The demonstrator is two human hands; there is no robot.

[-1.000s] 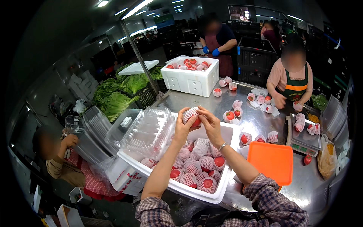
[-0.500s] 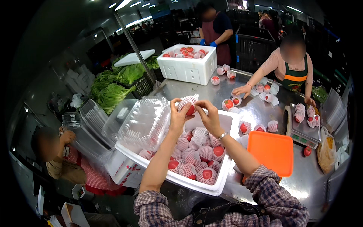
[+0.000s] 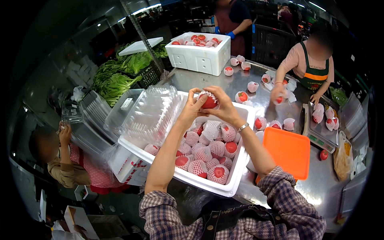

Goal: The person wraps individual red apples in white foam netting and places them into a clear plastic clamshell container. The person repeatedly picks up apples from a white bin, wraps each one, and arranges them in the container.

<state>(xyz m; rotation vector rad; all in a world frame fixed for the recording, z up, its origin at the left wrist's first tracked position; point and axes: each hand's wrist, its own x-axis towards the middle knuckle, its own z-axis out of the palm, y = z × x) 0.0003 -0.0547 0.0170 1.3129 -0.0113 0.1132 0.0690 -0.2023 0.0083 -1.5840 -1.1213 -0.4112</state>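
Observation:
Above the near foam box, my left hand [image 3: 192, 109] and my right hand [image 3: 225, 107] are closed together round one red tomato [image 3: 209, 102]. A white foam net sleeve covers part of it; bare red skin shows toward me. Below my hands, the white foam box [image 3: 239, 176] is filled with several netted tomatoes [image 3: 218, 149]. A stack of clear plastic clamshell trays [image 3: 150, 114] rests over the box's left side, beside my left forearm.
An orange tray [image 3: 286, 154] lies right of the box on the metal table [image 3: 192, 86]. Beyond stand another foam box [image 3: 196, 60] of tomatoes and a scale [image 3: 320, 134]. A co-worker's blurred hand [image 3: 278, 92] is over the table at right. Leafy greens [image 3: 120, 86] stand at left.
My right hand has gone from pinching at the net's edge to wrapping round the tomato, which shows more bare red. The co-worker's hand at right has shifted and now holds a netted tomato.

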